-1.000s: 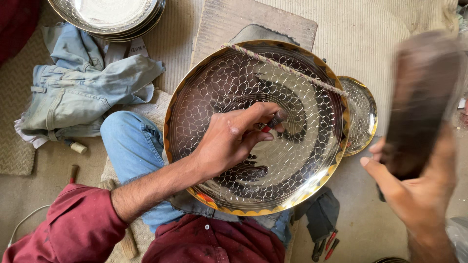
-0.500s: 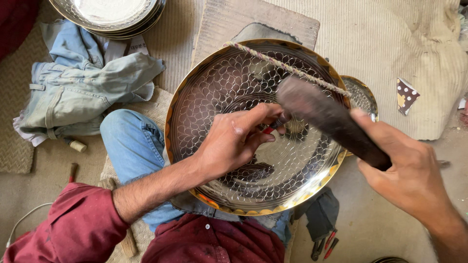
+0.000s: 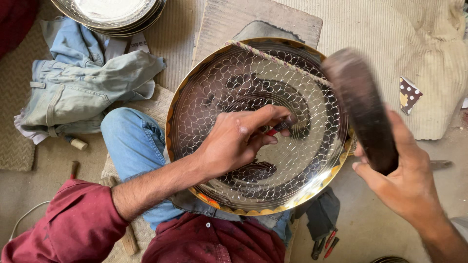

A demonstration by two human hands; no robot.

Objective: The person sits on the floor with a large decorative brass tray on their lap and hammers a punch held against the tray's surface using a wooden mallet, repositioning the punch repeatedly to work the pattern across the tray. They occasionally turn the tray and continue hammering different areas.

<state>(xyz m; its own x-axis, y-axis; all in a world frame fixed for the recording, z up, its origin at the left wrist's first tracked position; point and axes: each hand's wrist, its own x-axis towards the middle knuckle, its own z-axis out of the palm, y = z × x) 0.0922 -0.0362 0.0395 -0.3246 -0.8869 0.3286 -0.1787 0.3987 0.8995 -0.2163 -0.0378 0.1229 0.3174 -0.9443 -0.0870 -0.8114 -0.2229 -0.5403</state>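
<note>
A large round metal plate [image 3: 219,87] with an engraved scale pattern and a gold rim rests tilted on my lap. My left hand [image 3: 239,141] lies over its middle and pinches a small punch tool with a red grip [image 3: 278,128], its tip against the plate. My right hand [image 3: 407,182] grips a dark wooden mallet [image 3: 360,109], raised over the plate's right edge. A cord [image 3: 278,61] runs across the plate's upper part.
Stacked metal plates [image 3: 112,12] sit at the top left above crumpled denim clothing [image 3: 83,92]. A wooden board [image 3: 229,19] lies behind the plate, a beige cloth [image 3: 429,48] at the right. Red-handled pliers [image 3: 326,243] lie on the floor.
The mallet came down from the right onto the tool over the plate, then lifted back toward the plate's right edge. My left hand kept the tool in place.
</note>
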